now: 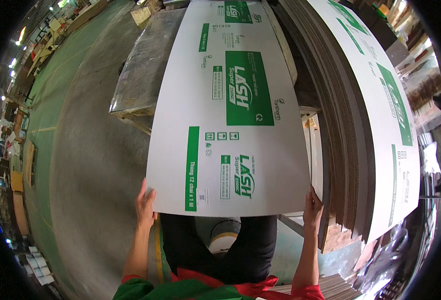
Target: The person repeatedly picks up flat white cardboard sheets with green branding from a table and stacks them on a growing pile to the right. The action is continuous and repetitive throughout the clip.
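A long white cardboard sheet (175,115) printed with green panels stretches away from me, its near end over my lap. My left hand (145,204) is closed on the near left corner, thumb and a finger showing along the edge. At the near right corner, my right hand (312,207) grips the opposite edge. The fingers under the sheet are partly hidden. Beneath its far part, a table with a shiny metal-like top (143,65) shows on the left side.
Close on my right rises a tall stack of cardboard sheets (348,125), topped by another white and green printed sheet (375,75). More sheet edges (325,284) lie low at the right. A grey and green floor (93,135) runs along the left, with a wooden pallet (30,162) farther off.
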Demonstrator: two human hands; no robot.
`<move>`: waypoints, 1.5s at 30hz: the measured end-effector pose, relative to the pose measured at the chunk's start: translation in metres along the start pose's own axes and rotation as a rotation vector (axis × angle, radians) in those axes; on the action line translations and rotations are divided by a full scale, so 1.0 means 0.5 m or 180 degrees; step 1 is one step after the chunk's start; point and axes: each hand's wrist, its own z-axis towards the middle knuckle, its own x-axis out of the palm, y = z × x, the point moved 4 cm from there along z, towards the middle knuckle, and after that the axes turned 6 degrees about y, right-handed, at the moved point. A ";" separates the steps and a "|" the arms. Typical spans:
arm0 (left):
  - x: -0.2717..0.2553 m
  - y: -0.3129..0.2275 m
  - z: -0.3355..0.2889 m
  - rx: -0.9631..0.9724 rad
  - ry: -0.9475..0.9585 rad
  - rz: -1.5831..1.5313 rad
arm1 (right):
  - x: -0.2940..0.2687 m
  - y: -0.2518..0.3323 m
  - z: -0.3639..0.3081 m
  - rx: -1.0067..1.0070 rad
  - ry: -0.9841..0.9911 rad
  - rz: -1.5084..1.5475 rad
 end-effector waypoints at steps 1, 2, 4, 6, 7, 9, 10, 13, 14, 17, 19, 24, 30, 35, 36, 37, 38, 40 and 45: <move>0.003 0.004 -0.001 0.0063 0.0114 -0.0016 | 0.006 -0.009 0.010 -0.0176 0.0032 0.0048; -0.001 0.013 -0.003 -0.0104 -0.0088 -0.0047 | 0.004 -0.012 0.015 -0.0052 0.0051 0.0024; 0.000 0.024 -0.002 -0.0039 0.0012 -0.0153 | 0.008 -0.007 0.028 0.0083 0.0047 0.0248; 0.000 0.042 0.002 -0.0085 0.0145 -0.0115 | 0.001 0.028 0.016 -0.0009 0.0072 0.0180; -0.006 0.053 0.005 -0.0094 -0.0015 -0.0181 | -0.007 0.033 -0.005 0.0772 0.0572 -0.0194; -0.007 0.081 0.008 -0.0061 -0.0058 -0.0196 | -0.061 0.112 -0.077 -0.0343 0.0224 -0.1654; -0.006 0.097 0.003 -0.0025 -0.0111 -0.0271 | -0.106 0.137 -0.132 -0.0551 -0.0047 -0.1767; -0.020 0.144 -0.057 0.0243 -0.0834 -0.1134 | -0.303 0.181 -0.353 -0.1508 -0.0987 -0.2221; -0.024 0.156 -0.086 0.0190 -0.0918 -0.1470 | -0.376 0.176 -0.418 -0.1537 -0.1533 -0.2536; -0.026 0.132 -0.173 0.0596 -0.0648 -0.0766 | -0.511 0.103 -0.503 -0.0450 -0.1864 -0.3312; -0.002 0.113 -0.229 0.0735 -0.0097 -0.0459 | -0.537 0.034 -0.506 0.0280 -0.1279 -0.2870; 0.116 0.165 -0.471 0.0347 0.0754 -0.0712 | -0.521 -0.033 -0.569 0.0409 -0.1483 -0.3404; 0.366 0.250 -0.941 -0.0414 0.3340 -0.1011 | -0.415 0.059 -0.894 -0.0633 -0.0937 -0.3482; 0.389 0.143 -1.024 -0.0662 0.3206 -0.0849 | -0.401 0.162 -1.074 -0.2499 0.0753 -0.0200; 0.365 0.111 -1.012 -0.0440 0.3280 -0.0984 | -0.460 0.145 -1.065 -0.2217 -0.0096 -0.0673; 0.331 0.090 -0.997 -0.0490 0.3324 -0.0939 | -0.529 0.118 -1.060 -0.2143 -0.1007 -0.1131; 0.280 0.078 -0.974 -0.0508 0.2992 -0.0719 | -0.596 0.062 -1.042 -0.1170 -0.1822 -0.1397; 0.157 0.059 -0.941 -0.0225 0.2393 -0.0624 | -0.699 -0.060 -1.015 0.0035 -0.2542 -0.1997; -0.120 0.128 -1.015 -0.0732 0.2166 -0.0493 | -0.665 -0.329 -1.064 0.1787 -0.2331 0.2017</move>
